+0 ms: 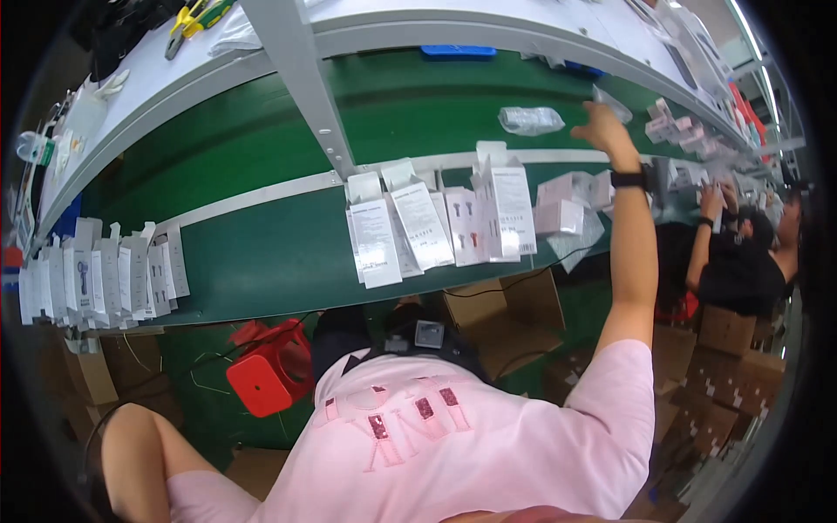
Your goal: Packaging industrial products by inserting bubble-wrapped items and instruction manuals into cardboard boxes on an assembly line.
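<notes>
My right hand [605,132] reaches far across the green bench, a dark band around its wrist. Two of its fingertips show apart, pointing left. Right beside the fingers lies a clear plastic bag [614,104]; whether they touch it I cannot tell. To the left of the hand rests a second clear bag, rolled up [531,121]. Of my left arm only the bent elbow [135,427] shows at the lower left, and the hand is out of sight. Several white printed cartons with raised flaps [375,240] stand in front of me.
More open cartons [105,279] line the bench's left end. Small white boxes [560,216] sit on clear plastic at right. A metal post [301,87] carries the upper shelf, where pliers [187,30] lie. Below are a red stool [266,375] and cardboard boxes. Another person [741,261] works at right.
</notes>
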